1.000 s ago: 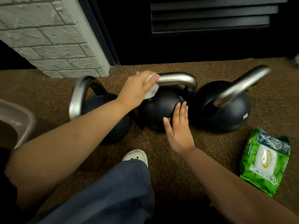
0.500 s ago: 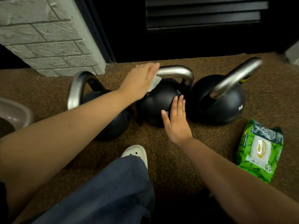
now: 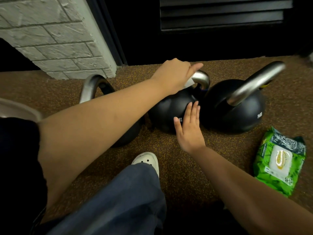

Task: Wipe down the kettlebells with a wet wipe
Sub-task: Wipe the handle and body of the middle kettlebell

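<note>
Three black kettlebells with steel handles stand in a row on the brown speckled floor. My left hand [image 3: 175, 74] is closed around the handle of the middle kettlebell [image 3: 166, 109], pressing a white wet wipe [image 3: 240, 83] against the steel. My right hand [image 3: 189, 128] lies flat with fingers together against the front of that same kettlebell's body. The right kettlebell [image 3: 237, 112] touches the middle one. The left kettlebell [image 3: 92, 88] is mostly hidden behind my left forearm.
A green pack of wet wipes [image 3: 281, 161] lies on the floor at the right. A white brick pillar [image 3: 55, 36] stands at the back left, a dark louvred wall behind. My white shoe [image 3: 146, 161] and trouser leg are in front. A beige basin rim [image 3: 18, 110] is at far left.
My left hand has slid with the wipe to the right along the middle kettlebell's handle. My right hand has stayed flat on its body.
</note>
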Demonstrator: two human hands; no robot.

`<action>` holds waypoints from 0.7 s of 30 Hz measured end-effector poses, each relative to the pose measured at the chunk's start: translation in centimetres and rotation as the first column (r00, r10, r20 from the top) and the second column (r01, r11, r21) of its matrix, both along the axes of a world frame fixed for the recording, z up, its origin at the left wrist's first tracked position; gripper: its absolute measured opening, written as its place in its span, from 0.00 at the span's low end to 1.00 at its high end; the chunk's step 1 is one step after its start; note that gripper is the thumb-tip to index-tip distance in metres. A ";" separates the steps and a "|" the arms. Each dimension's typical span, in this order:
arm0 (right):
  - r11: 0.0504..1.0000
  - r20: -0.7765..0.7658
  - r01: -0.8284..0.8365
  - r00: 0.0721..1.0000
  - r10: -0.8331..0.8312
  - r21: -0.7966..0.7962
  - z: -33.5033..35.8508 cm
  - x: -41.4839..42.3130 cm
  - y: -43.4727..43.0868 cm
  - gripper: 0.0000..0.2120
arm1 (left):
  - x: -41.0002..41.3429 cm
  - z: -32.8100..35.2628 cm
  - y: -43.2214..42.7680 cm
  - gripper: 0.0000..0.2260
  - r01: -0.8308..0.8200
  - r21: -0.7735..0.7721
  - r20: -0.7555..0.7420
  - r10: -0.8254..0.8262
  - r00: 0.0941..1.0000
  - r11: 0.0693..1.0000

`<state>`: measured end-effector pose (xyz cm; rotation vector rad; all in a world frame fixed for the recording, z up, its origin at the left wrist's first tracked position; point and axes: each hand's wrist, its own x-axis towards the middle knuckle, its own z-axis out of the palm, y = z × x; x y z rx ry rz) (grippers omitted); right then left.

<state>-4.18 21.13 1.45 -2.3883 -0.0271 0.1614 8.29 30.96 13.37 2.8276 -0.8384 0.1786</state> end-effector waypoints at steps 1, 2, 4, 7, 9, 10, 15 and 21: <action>1.000 0.002 -0.003 1.000 0.003 -0.002 0.0 0.1 0.0 0.34 | -0.1 0.1 0.1 0.19 -0.022 -0.050 0.007 0.022 1.000 0.999; 1.000 0.000 -0.003 1.000 0.003 -0.006 -0.1 0.1 0.0 0.34 | -0.1 -0.1 0.2 0.21 -0.064 -0.071 0.037 0.067 0.997 0.995; 1.000 0.003 -0.002 1.000 0.002 -0.012 -0.2 0.0 -0.1 0.35 | -0.3 -0.5 0.5 0.24 -0.188 -0.057 0.096 0.193 0.976 0.980; 1.000 0.013 -0.002 1.000 0.002 -0.016 -0.2 -0.1 0.0 0.35 | -0.5 -1.2 1.6 0.21 -0.252 -0.085 0.066 0.258 0.964 0.964; 1.000 0.006 0.015 1.000 -0.015 0.000 -0.2 0.0 0.1 0.35 | -1.1 -1.3 2.5 0.19 -0.260 -0.255 0.003 0.270 0.963 0.931; 1.000 0.002 0.023 1.000 -0.023 0.008 -0.2 0.0 0.2 0.35 | -1.3 -1.4 3.0 0.20 -0.300 -0.364 -0.094 0.286 0.954 0.882; 0.999 0.000 0.028 1.000 -0.028 0.032 -0.1 0.0 0.4 0.36 | 0.0 -4.3 6.0 0.30 -0.620 -0.594 -0.689 0.073 0.721 0.513; 0.999 0.024 0.021 0.999 -0.022 0.040 -0.2 0.0 0.2 0.36 | 0.3 -3.0 5.8 0.20 -0.727 -0.533 -0.834 -0.124 0.538 0.432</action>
